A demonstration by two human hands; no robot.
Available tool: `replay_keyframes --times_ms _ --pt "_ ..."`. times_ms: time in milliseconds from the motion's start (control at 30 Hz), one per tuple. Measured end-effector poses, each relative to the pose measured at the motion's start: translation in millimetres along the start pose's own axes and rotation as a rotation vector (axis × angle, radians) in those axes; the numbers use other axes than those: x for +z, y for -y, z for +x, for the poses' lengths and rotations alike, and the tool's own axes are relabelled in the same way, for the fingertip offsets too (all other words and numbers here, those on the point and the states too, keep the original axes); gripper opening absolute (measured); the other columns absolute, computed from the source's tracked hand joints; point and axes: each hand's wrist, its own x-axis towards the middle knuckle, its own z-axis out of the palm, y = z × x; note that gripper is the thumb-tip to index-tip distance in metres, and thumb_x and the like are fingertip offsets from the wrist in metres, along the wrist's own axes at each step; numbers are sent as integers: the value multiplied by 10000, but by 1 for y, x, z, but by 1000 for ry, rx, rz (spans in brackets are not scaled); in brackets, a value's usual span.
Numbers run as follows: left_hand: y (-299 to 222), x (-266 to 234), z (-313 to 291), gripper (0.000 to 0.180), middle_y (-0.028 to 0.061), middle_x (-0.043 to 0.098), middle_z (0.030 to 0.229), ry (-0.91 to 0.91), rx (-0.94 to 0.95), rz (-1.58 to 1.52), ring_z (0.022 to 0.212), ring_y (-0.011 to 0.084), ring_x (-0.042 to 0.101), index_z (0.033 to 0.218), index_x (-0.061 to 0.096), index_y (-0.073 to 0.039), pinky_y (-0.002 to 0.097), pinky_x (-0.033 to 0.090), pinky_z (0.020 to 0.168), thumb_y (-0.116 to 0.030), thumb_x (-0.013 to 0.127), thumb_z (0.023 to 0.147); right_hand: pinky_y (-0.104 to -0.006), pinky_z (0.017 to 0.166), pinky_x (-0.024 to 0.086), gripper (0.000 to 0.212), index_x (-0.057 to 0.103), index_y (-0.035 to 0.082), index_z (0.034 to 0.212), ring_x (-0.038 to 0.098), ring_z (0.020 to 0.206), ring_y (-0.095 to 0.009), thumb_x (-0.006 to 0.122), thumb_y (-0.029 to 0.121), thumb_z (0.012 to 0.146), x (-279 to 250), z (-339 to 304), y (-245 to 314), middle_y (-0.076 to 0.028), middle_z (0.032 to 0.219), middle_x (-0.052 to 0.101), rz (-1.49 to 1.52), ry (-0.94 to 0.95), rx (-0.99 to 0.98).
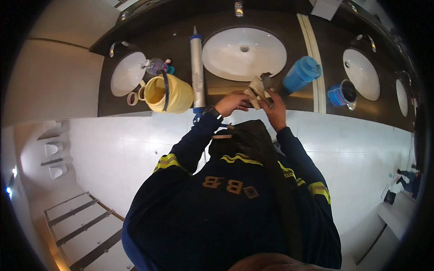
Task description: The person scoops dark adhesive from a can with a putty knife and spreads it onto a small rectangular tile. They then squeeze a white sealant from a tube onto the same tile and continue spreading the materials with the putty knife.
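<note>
Between my hands, at the front edge of the dark counter, is a crumpled beige cloth (257, 90) with a dark, dirty-looking part at its far end. My right hand (275, 110) grips the cloth from its right side, fingers bent round it. From the left, my left hand (233, 103) pinches the near edge of the same cloth, its fingertips partly hidden. A white oval sink (244, 58) lies just beyond. Left of my left hand, a caulking gun (197, 72) with a silver barrel rests across the counter, nozzle pointing away. A blue bottle (300, 77) stands right of my right hand.
A yellow bucket (183, 95) sits at the left, beside a tape roll (132, 98) and a clear bottle (156, 67). Farther right is a blue tub (337, 95) with a dark opening. A pale strip (312, 58) crosses the counter. Another person (409, 180) is far right.
</note>
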Motion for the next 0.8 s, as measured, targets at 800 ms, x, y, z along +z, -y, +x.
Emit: replay_keyframes --times_ms 800 --pt "-40 3 -54 363 126 644 1197 -319 429 -522 1132 254 626 1231 546 -9 421 465 1052 -172 505 909 -326 789 515 336 642 59 1254 673 931 -209 507 22 948 -63 11 111 -154 1080 685 404 -103 52"
